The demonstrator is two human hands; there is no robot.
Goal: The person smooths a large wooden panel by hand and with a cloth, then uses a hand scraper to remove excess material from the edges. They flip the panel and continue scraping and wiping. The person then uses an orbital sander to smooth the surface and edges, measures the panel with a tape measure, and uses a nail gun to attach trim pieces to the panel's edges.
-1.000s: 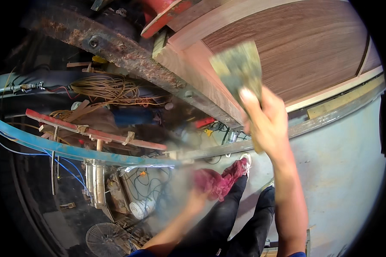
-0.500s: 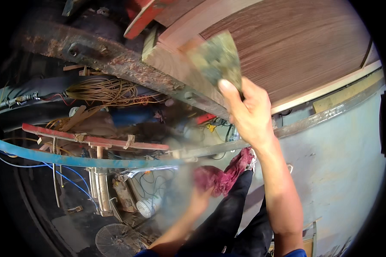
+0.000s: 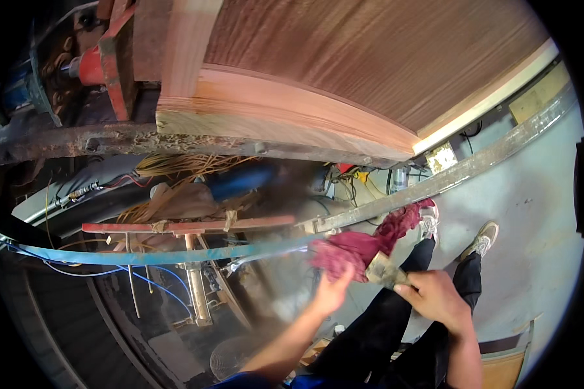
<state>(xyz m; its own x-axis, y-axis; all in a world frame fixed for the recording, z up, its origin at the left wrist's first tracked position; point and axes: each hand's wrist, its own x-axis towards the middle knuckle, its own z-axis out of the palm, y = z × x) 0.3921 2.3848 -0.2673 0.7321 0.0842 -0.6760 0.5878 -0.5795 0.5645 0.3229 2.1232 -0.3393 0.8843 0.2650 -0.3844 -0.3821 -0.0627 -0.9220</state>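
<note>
Low in the view, my left hand grips a crumpled maroon cloth, part of which trails up and right toward my shoe. My right hand is closed on a scraper with a wide, smeared blade, held at the right edge of the cloth; whether blade and cloth touch I cannot tell exactly. Above both hands lies a wooden panel with dark brown grain and pale pinkish framing. Its near edge runs along a rusty steel beam.
A long curved grey metal rail crosses below the panel, meeting a teal band near a red bar. Orange cables, blue hoses and a wire fan sit left. My shoes stand on grey floor.
My right hand and scraper have dropped from over the panel down to the cloth in my left hand. The view has turned, so the panel appears higher and farther left.
</note>
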